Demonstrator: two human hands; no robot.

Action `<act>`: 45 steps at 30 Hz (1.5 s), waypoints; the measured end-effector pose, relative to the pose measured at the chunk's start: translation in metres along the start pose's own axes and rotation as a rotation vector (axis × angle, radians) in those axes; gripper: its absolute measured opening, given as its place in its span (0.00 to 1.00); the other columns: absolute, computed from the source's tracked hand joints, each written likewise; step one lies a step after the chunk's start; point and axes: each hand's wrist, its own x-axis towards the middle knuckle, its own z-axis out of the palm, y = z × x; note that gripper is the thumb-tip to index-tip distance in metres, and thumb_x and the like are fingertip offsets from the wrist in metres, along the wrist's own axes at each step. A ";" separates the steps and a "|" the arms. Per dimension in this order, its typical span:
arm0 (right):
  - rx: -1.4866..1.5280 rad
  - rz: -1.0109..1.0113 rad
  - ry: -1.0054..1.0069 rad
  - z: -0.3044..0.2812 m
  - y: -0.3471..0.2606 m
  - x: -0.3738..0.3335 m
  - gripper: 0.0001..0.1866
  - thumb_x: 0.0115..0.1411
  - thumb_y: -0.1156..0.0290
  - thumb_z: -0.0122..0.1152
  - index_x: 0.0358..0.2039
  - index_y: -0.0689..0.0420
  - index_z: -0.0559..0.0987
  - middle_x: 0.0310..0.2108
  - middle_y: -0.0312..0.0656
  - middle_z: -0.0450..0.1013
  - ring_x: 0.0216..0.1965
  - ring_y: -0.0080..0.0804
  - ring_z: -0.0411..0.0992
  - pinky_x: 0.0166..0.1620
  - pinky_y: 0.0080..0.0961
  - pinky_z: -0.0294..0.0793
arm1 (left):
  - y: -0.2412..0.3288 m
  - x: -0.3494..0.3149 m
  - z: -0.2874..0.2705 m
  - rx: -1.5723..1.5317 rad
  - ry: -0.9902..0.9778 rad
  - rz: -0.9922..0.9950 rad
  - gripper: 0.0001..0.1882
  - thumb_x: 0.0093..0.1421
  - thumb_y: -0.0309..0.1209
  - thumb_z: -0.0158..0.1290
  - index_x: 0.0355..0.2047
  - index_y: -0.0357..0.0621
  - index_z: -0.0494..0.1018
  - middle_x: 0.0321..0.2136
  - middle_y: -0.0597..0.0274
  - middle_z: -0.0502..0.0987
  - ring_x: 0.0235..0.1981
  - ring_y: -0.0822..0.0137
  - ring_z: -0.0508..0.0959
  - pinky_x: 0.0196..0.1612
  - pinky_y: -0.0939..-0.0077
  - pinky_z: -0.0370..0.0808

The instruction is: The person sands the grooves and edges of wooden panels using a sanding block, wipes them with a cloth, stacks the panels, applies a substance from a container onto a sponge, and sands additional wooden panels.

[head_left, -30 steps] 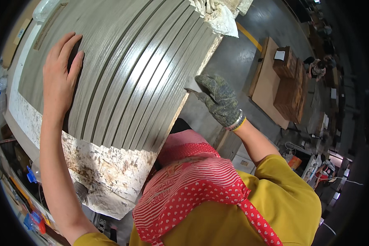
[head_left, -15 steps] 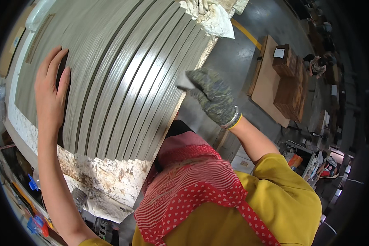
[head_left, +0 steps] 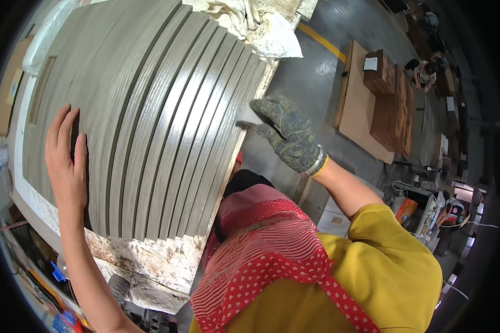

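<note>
Grey wood-grain boards (head_left: 166, 122) lie overlapped in a stepped row, their long edges showing as curved lines. My left hand (head_left: 66, 161) is bare and rests on the left-hand board, fingers stretched out along it. On my right hand (head_left: 286, 133) is a dark mottled knit glove with a yellow-edged cuff. Its thumb and fingers pinch a small flat grey-white piece (head_left: 249, 115), whose kind I cannot make out. That piece is at the right-hand edge of the row; whether it touches a board is unclear.
A paint-stained white work surface (head_left: 166, 261) bears the boards. Crumpled white cloth (head_left: 266, 33) lies at its far end. Clear plastic bottles (head_left: 4, 166) stand at the left. Across the floor are brown wooden boxes (head_left: 391, 111) on a flat board; people work farther back.
The view has shifted, so the boards sit lower in it. My right hand has moved a little farther along the row's edge, and the pinched piece shows a lighter face. My left hand stays put.
</note>
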 end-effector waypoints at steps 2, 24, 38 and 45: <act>-0.001 -0.022 0.047 0.000 0.002 -0.001 0.22 0.56 0.65 0.59 0.53 0.54 0.73 0.47 0.49 0.70 0.50 0.48 0.67 0.54 0.40 0.66 | 0.003 0.003 0.001 -0.023 0.021 -0.005 0.19 0.63 0.32 0.46 0.54 0.45 0.69 0.57 0.55 0.67 0.59 0.54 0.65 0.61 0.62 0.61; -0.076 0.065 -0.004 -0.005 0.006 0.012 0.21 0.59 0.65 0.57 0.52 0.56 0.72 0.48 0.49 0.69 0.51 0.48 0.66 0.55 0.40 0.65 | 0.001 0.000 0.000 -0.015 -0.016 -0.032 0.20 0.65 0.34 0.44 0.57 0.45 0.66 0.59 0.56 0.65 0.60 0.55 0.64 0.62 0.63 0.59; -0.137 0.038 0.042 0.001 0.018 0.017 0.20 0.58 0.64 0.56 0.51 0.55 0.74 0.47 0.48 0.70 0.50 0.47 0.67 0.54 0.40 0.65 | 0.006 0.005 -0.003 -0.026 -0.039 -0.041 0.20 0.64 0.32 0.43 0.57 0.45 0.67 0.59 0.55 0.65 0.61 0.55 0.63 0.62 0.63 0.59; -0.064 0.128 0.066 -0.010 0.019 0.034 0.20 0.58 0.63 0.57 0.49 0.57 0.74 0.46 0.49 0.71 0.49 0.48 0.67 0.53 0.40 0.66 | 0.008 0.004 -0.003 -0.010 -0.024 -0.032 0.20 0.64 0.31 0.43 0.57 0.45 0.66 0.58 0.55 0.65 0.60 0.54 0.64 0.62 0.62 0.59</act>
